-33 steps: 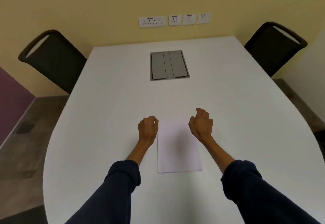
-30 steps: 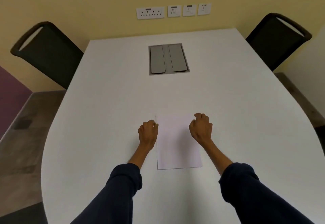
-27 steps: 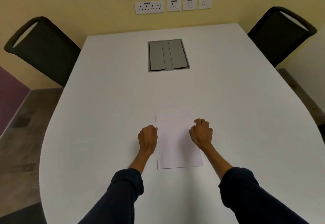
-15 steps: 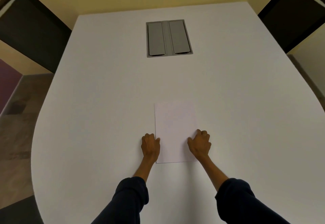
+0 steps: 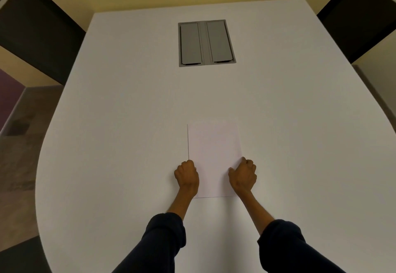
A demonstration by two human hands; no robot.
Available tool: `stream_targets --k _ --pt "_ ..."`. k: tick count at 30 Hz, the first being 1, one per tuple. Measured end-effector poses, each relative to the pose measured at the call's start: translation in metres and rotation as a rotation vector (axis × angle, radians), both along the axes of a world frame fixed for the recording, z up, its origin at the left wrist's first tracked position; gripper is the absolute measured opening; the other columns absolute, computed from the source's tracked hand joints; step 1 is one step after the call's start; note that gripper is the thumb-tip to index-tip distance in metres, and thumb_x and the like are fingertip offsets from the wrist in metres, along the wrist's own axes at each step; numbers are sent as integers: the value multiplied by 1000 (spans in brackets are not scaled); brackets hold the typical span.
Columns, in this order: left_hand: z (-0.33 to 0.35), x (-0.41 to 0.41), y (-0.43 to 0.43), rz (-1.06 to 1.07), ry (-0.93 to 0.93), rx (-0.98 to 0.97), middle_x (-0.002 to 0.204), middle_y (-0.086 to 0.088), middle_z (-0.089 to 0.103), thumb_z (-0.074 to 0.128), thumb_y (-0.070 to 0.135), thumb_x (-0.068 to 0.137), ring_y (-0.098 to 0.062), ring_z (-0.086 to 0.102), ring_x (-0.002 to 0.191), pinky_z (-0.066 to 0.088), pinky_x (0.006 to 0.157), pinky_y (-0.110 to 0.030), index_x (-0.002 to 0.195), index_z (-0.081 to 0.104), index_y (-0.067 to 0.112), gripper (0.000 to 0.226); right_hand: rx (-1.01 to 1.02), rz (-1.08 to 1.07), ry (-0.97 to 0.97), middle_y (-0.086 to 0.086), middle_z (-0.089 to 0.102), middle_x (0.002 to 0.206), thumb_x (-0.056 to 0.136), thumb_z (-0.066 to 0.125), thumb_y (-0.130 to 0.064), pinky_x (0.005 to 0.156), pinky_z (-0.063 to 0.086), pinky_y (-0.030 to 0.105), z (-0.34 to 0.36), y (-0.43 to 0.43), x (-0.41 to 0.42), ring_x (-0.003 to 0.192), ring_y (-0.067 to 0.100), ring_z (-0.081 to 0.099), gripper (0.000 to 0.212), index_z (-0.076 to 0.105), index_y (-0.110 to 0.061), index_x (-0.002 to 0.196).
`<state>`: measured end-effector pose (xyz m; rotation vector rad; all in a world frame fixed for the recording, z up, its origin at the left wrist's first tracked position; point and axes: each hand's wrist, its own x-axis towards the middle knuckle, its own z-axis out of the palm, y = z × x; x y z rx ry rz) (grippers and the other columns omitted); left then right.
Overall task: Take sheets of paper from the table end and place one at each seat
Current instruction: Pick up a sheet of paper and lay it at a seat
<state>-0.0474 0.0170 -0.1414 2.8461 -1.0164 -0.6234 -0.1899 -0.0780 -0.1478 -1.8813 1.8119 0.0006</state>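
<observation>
While both hands sit at the paper's long edges, the step in hand looks like getting hold of a sheet to lift it.

Paper: a white stack or single sheet (image 5: 214, 155) lies flat on the white table (image 5: 128, 122) at the near, rounded end, its short edge toward the person; how many sheets it holds cannot be told.

Left hand: the left hand (image 5: 186, 175) is curled into a loose fist touching the paper's left edge, low down; fingers are tucked under, so whether they pinch paper cannot be told.

Right hand: the right hand (image 5: 243, 176) is likewise curled, knuckles up, resting on the right edge with the thumb over the sheet; an actual grip is hidden.

Seats: a dark chair (image 5: 38, 37) stands at the far left corner and another chair (image 5: 360, 20) at the far right, both well apart from the paper; no sheet lies before either.

Centre: a grey cable hatch (image 5: 206, 43) sits flush between paper and far end.

Doing it well: peel one corner with a thumb so only the top sheet comes away, hold the rest down with the other hand, lift without creasing.

Risk: two sheets may cling together.
</observation>
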Motion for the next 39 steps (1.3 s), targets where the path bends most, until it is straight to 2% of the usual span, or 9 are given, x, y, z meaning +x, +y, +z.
stream_targets --k 5,9,13,18,21,25,30,36,39 --pt "0 -1 0 2 -19 8 112 -4 63 43 25 103 -17 62 99 32 69 -25 111 57 12 21 -15 15 18 10 52 132 89 63 -20 90 47 42 2 3 2 121 29 50 52 43 -8 136" --pt "-1 0 0 26 -15 -34 116 -3 62 46 24 102 -16 62 101 39 72 -24 116 56 13 21 -30 38 36 9 55 133 92 61 -18 89 48 41 3 3 1 120 28 52 46 47 -10 135" --pt "-1 1 -1 98 19 -70 111 -3 65 47 25 101 -15 64 97 43 71 -23 108 61 12 20 -73 51 45 7 57 134 94 58 -14 88 48 38 2 4 -1 119 26 54 39 53 -10 132" --pt "-2 3 -1 201 70 -128 106 -4 71 52 26 99 -17 67 95 44 69 -24 103 67 11 22 -147 65 29 3 60 133 92 57 -6 82 49 35 2 6 -2 116 26 57 43 55 -15 134" --pt "-3 3 -2 261 54 -139 100 -4 74 57 23 97 -18 67 91 38 80 -28 97 72 14 17 -161 18 -10 4 64 130 92 56 -3 81 50 35 2 6 -2 114 27 61 45 56 -16 135" --pt "-2 4 -5 305 30 -139 99 -5 73 62 22 93 -21 54 105 31 88 -35 97 75 17 14 -151 -153 -147 6 71 117 93 54 -1 81 50 34 6 1 0 106 27 66 39 61 -15 128" --pt "7 8 -7 418 156 -228 104 -8 73 62 24 93 -26 60 103 33 91 -37 100 73 12 18 -104 -312 -261 10 73 107 94 57 -9 89 50 38 13 -8 -3 99 30 68 22 68 -10 113" --pt "34 5 -4 550 356 -414 106 -14 69 54 21 97 -32 63 100 40 94 -38 105 63 6 20 -3 -431 -452 10 73 100 93 55 -14 77 47 31 37 -13 -17 93 30 66 17 71 -11 100" --pt "52 -3 3 583 492 -581 99 -14 65 52 19 99 -32 63 95 51 85 -40 107 59 4 19 44 -447 -539 11 70 100 94 52 -14 80 48 34 52 -10 -21 93 30 64 19 69 -7 100"
